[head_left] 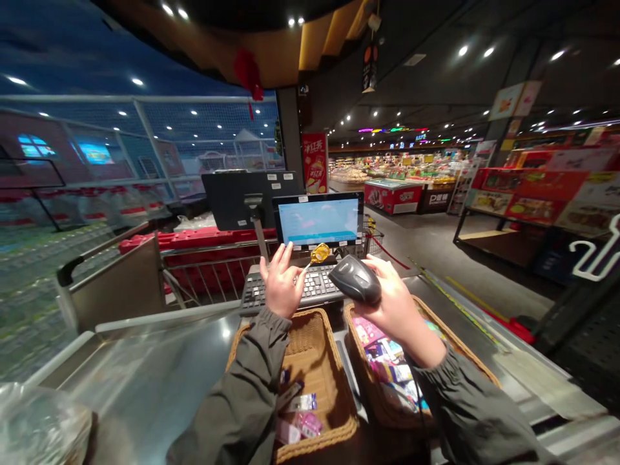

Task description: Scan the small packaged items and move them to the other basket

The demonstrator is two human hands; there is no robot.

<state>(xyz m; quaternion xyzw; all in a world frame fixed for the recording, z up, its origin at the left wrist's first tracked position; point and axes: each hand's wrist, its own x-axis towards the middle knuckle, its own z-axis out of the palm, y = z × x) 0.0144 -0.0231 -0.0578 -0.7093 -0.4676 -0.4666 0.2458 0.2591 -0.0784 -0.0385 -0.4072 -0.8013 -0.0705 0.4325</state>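
Apparently mid-scan: left hand (281, 287) pinches a gold lollipop-like item (320, 253), right hand (394, 313) grips the black scanner (356, 279) at its 4 o'clock, next move likely needing both aligned.

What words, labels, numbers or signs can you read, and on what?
"冰红茶": red upright panel.
"P", then unclear characters: dark counter front.
Too small or blurred: lit screen, white stickers, keyboard keys, small packets.
None readable: black scanner, gold-wrapped item.

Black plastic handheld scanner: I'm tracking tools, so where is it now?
In the head view, the black handheld scanner is right of centre, in the right hand, overlapping the right end of the black keyboard.
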